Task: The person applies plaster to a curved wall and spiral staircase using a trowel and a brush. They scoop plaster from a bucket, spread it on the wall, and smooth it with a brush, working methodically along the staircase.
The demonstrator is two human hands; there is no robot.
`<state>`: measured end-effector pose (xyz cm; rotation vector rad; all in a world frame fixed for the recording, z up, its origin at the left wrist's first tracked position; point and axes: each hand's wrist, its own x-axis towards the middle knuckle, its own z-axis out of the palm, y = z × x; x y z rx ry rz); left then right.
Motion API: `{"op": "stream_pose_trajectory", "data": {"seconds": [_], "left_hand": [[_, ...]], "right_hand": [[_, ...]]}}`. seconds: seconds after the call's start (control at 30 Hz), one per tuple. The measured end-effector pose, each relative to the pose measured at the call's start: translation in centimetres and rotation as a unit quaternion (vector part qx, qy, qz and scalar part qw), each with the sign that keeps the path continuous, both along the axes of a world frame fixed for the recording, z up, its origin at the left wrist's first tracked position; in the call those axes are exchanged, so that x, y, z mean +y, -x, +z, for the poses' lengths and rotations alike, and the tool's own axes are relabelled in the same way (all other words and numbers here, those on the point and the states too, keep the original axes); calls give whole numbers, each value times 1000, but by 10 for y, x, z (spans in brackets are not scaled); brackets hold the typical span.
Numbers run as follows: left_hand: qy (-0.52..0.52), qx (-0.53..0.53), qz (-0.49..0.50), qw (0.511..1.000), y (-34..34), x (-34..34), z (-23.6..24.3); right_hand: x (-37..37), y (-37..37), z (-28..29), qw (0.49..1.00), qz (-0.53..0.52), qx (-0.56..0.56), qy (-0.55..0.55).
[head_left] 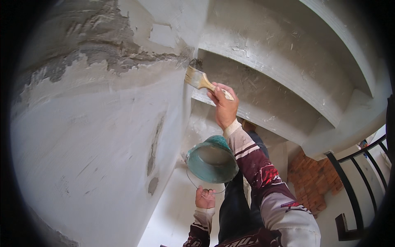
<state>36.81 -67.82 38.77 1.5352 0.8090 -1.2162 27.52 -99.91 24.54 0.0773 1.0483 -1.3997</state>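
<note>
My right hand (224,105) is closed around the pale wooden handle of a flat paintbrush (201,79). The brush's bristles point left, at the corner where the plastered wall (103,140) meets the stair steps; whether they touch the surface I cannot tell. Lower down, my left hand (205,197) grips the thin wire handle of a green bucket (212,162). The bucket hangs tilted, its mouth partly facing me, and greyish matter shows inside. A dark, rough damp-looking band (103,49) crosses the upper wall to the left of the brush.
Curved concrete steps (263,66) rise ahead and to the right, with white smears on them. A black metal railing (349,193) stands at the lower right. Beyond the steps lies a patch of reddish brick-like flooring (312,181). My legs (234,206) are below the bucket.
</note>
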Motion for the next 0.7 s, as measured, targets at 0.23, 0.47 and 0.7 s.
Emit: {"op": "stream_pose_trajectory", "data": {"seconds": [0.23, 0.47, 0.7], "left_hand": [[24, 29, -51, 998, 5, -16, -3], [6, 38, -42, 998, -2, -4, 0], [-45, 14, -74, 996, 14, -17, -9]], "right_hand": [[-57, 19, -62, 990, -94, 6, -103], [-35, 27, 83, 988, 17, 103, 114], [-52, 43, -24, 991, -15, 125, -55]]}}
